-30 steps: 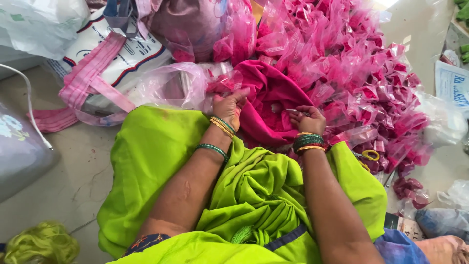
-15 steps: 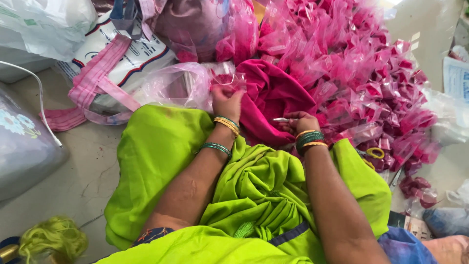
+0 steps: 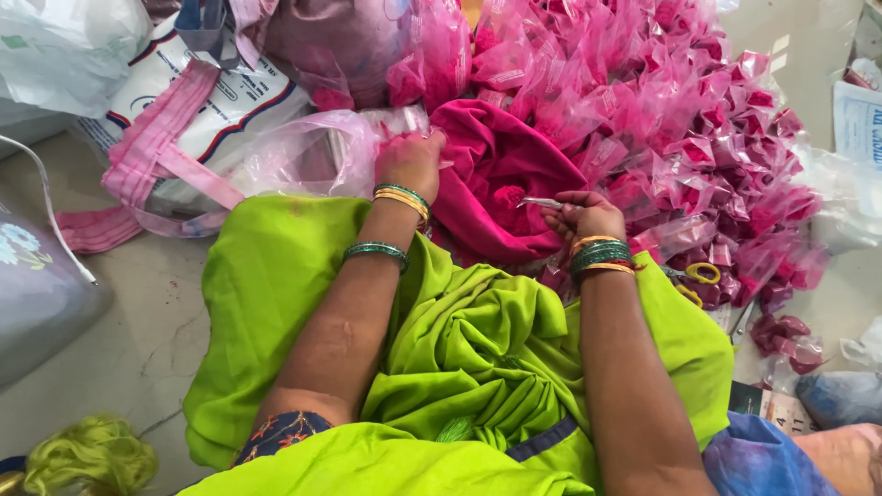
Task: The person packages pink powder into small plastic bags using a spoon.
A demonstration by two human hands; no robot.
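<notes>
— That heap of pink packets (image 3: 661,119) is the big worry from where I stand. It banks up right behind the magenta cloth (image 3: 501,184), and one tug on the cloth could, I think, bring packets sliding onto her lap.

— And the cloth itself?

— It lies bunched between her hands, at the edge of the green fabric (image 3: 459,349). The left hand (image 3: 409,165) is closed over its upper edge, against a clear bag (image 3: 303,161). The right hand (image 3: 581,216) is pinched shut on a small metal tool (image 3: 542,203), tip towards the cloth. A slip there might snag the weave or nick a finger.

— Any room to move?

— Little. Packets crowd the right and the top, bags the upper left. Bare floor (image 3: 138,340) shows only at her left. Yellow-handled scissors (image 3: 703,273) lie half buried just beside her right wrist, so a careless sweep could catch them.
</notes>
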